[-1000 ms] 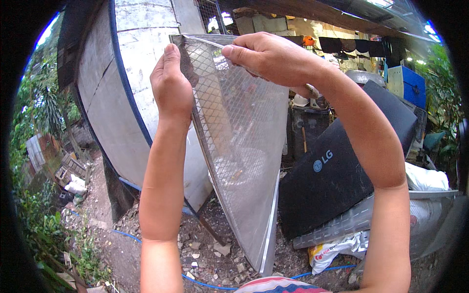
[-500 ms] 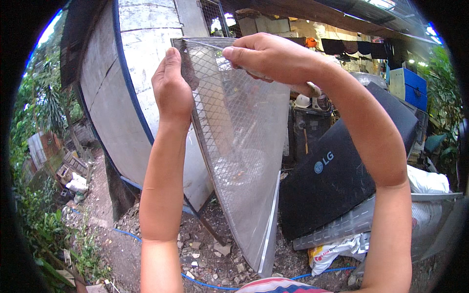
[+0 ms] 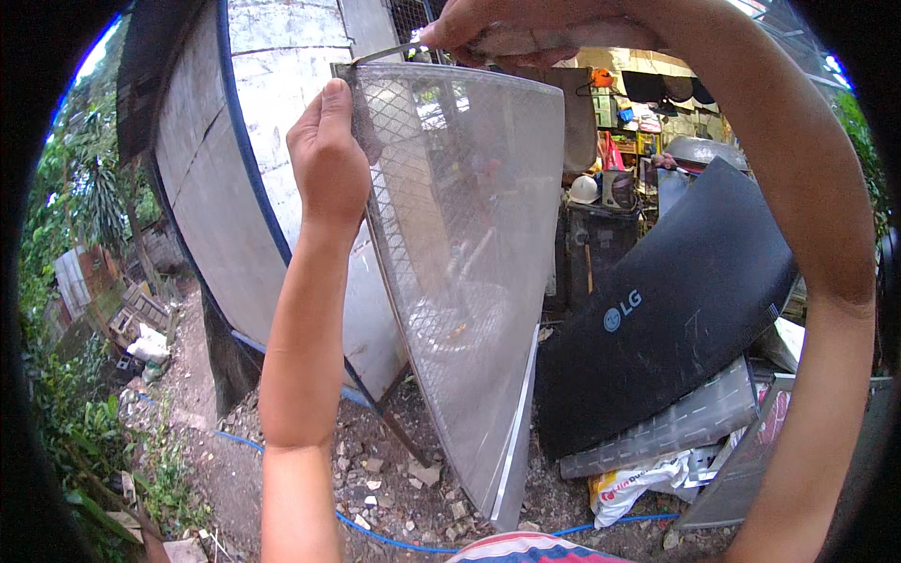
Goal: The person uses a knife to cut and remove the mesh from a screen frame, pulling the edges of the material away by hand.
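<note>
A large see-through grey sheet (image 3: 488,244), with a diamond pattern showing along its left side, hangs upright in front of me, tapering in view toward the ground. My left hand (image 3: 330,155) grips its upper left edge, thumb up. From the sheet's top left corner a thin strip (image 3: 389,53) rises away to the right, apart from the top edge. The free end of this strip is pinched by my right hand (image 3: 535,33), raised above the sheet and partly cut off by the frame's upper rim. A bright narrow band (image 3: 514,436) runs down the sheet's lower right edge.
To the right, a black television back panel (image 3: 657,319) leans over a grey panel (image 3: 662,432) and a white sack (image 3: 638,488). A pale wall panel (image 3: 272,122) stands left. A blue hose (image 3: 404,544) crosses the rubble. A white helmet (image 3: 584,190) sits farther back.
My right hand has moved up and outward, lifting the strip away from the sheet's top edge. My left hand keeps its grip, nearly still.
</note>
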Demonstrator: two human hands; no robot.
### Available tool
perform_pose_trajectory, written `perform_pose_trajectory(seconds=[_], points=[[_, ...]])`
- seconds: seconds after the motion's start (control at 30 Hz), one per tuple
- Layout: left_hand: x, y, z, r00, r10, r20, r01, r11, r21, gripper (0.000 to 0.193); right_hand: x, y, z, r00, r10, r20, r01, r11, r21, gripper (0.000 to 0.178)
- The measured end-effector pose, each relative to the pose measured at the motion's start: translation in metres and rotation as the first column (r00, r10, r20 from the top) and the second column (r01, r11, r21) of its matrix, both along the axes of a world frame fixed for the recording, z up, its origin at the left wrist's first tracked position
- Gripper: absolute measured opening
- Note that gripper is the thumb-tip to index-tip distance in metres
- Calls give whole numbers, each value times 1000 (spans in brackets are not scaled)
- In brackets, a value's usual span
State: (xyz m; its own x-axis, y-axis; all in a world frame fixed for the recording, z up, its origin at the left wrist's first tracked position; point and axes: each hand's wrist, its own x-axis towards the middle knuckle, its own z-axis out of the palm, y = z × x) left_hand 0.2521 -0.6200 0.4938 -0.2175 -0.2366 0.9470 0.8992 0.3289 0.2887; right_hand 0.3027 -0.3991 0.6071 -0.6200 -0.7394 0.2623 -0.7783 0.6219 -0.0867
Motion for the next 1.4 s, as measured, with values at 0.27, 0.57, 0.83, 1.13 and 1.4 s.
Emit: perform_pose_trajectory(seconds=[0.27, 0.57, 0.83, 1.13, 1.4], points=[[7, -2, 5, 998, 15, -65, -11, 998, 60, 36, -86, -56, -92, 898, 148, -414, -377, 745, -551, 49], [4, 2, 3, 997, -8, -76, 17, 992, 127, 37, -79, -115, -151, 926, 4, -377, -332, 483, -810, 35], [7, -4, 1, 999, 24, -46, -18, 990, 138, 38, -83, -117, -147, 916, -15, -402, -339, 510, -791, 38], [6, -10, 1, 998, 6, -62, 3, 989, 150, 38, -95, -110, -145, 893, 139, -428, -440, 465, -768, 38], [5, -12, -1, 994, 103, -46, -96, 987, 132, 39, -93, -126, -158, 863, -48, -502, -444, 401, -801, 26]])
